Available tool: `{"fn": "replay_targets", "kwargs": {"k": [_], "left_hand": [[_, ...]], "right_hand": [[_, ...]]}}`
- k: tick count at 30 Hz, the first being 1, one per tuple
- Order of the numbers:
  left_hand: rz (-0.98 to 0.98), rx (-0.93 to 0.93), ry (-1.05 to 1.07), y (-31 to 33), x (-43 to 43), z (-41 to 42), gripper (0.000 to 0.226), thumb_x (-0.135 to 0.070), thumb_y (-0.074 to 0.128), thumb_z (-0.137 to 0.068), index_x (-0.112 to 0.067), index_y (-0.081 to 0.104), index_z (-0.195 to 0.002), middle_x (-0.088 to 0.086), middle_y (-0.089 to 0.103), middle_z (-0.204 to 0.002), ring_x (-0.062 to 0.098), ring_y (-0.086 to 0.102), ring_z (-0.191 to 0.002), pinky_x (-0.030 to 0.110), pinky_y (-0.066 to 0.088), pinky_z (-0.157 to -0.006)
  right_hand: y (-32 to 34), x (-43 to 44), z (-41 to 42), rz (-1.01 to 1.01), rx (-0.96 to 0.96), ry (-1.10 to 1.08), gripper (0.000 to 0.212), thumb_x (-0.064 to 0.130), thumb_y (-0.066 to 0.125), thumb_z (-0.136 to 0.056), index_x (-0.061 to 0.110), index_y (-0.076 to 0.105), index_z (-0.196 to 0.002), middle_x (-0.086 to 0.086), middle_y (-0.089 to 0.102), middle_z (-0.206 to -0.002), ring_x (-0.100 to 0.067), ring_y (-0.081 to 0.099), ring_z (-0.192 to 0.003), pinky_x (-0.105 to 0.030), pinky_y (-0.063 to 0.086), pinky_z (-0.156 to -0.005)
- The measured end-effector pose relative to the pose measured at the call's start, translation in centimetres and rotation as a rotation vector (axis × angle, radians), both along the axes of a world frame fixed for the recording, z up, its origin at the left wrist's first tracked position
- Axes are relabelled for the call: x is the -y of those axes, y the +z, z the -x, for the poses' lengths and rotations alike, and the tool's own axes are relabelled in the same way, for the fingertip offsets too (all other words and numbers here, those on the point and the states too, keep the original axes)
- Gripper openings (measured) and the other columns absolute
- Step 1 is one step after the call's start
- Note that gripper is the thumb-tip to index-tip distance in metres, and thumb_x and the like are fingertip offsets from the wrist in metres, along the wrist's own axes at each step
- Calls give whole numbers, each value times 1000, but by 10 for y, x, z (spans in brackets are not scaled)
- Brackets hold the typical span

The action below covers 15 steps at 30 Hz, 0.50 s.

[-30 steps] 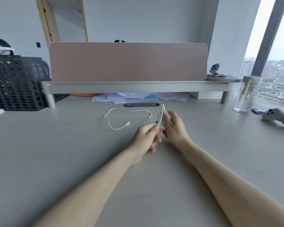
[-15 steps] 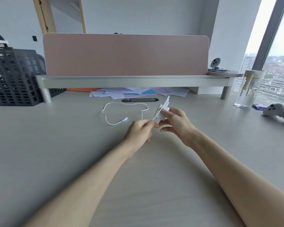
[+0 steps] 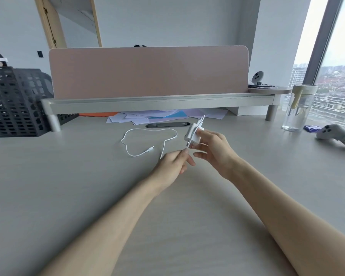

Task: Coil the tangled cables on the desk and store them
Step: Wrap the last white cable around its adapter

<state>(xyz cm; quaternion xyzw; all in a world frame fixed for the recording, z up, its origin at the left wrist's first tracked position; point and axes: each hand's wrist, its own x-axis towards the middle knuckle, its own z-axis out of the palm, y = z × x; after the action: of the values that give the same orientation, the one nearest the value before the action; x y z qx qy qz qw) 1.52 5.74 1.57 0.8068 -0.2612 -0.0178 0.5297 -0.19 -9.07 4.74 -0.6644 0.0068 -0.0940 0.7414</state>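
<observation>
Grey bench [image 3: 68, 196] underneath both hands, wide and bare in front of them. Beyond the hands: pink divider [image 3: 147, 70] on a raised shelf [image 3: 157, 102], loose papers [image 3: 147, 116] tucked below it. Far left of the left hand, black crate [image 3: 12, 102]. Far right of the right hand, glass jar [image 3: 297, 108] and pale controller [image 3: 337, 136].

Right hand [image 3: 215, 150]: closed round white charger [image 3: 193, 134], thumb and fingers clamping it, a turn or two of cable seemingly laid over the block. Left hand [image 3: 175, 162]: pinched shut on the white cable [image 3: 147, 136] just below the charger, other fingers curled. Remaining cable trailing away ahead and left of the left hand, in a loose open loop flat on the bench, plug end [image 3: 150, 149] free inside that loop.

Risks, as judgement only: too hard a pull from the left hand, and the tail whipping across the bench or dragging the plug toward the papers. Slack pinch, and the wound turns springing off the block. Tight bends at the charger's corners, and strain on the cable near its root. Crossed loop drawn in unstraightened, and a knot carried into the coil. Storage place not evident; crate only a guess.
</observation>
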Motion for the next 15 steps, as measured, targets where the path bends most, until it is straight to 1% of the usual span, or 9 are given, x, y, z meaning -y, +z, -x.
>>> {"fn": "replay_targets", "kwargs": {"k": [4, 7, 9, 11, 13, 15], "left_hand": [[-24, 27, 30, -1, 0, -3, 40, -34, 38, -103, -18, 62, -77, -5, 43, -59, 10, 42, -58, 26, 32, -59], [-83, 69, 144, -3, -4, -8, 38, -41, 46, -98, -20, 55, -68, -4, 46, -61, 19, 44, -62, 29, 31, -59], [-126, 92, 247, -3, -9, -11, 45, -51, 53, -92, -18, 45, -63, -4, 41, -57, 21, 39, -59, 31, 29, -56], [-165, 153, 340, 0, -14, -11, 56, -60, 60, -83, -17, 35, -58, -5, 34, -52, 21, 35, -56, 33, 25, -53], [-218, 260, 420, 5, -22, -12, 63, -66, 66, -74, -17, 30, -56, -3, 30, -51, 21, 30, -54, 34, 22, -52], [-213, 295, 464, 10, -29, -13, 64, -65, 71, -69, -17, 31, -58, -3, 32, -52, 23, 29, -56, 34, 23, -52]], "right_hand": [[2, -1, 2, 5, -29, 60, 26, 26, 49, -99, 12, 70, -100, -5, 69, -93, -13, 61, -70, -27, 48, -67], [2, -2, 3, 35, -54, 113, 26, 21, 46, -96, 12, 70, -94, -4, 68, -89, -14, 55, -68, -27, 45, -68], [2, -2, 2, 127, -42, 131, 24, 19, 45, -95, 14, 69, -92, -4, 68, -91, -14, 52, -67, -29, 43, -69], [2, -1, 1, 237, -19, 134, 22, 17, 46, -95, 15, 67, -91, -4, 68, -88, -14, 52, -65, -30, 42, -69], [2, 1, 0, 350, 0, 129, 20, 12, 44, -94, 8, 64, -94, -4, 66, -85, -15, 52, -67, -30, 41, -68], [1, 4, 0, 461, 23, 130, 21, 11, 44, -94, 1, 61, -102, -5, 61, -83, -16, 50, -67, -30, 39, -66]]}}
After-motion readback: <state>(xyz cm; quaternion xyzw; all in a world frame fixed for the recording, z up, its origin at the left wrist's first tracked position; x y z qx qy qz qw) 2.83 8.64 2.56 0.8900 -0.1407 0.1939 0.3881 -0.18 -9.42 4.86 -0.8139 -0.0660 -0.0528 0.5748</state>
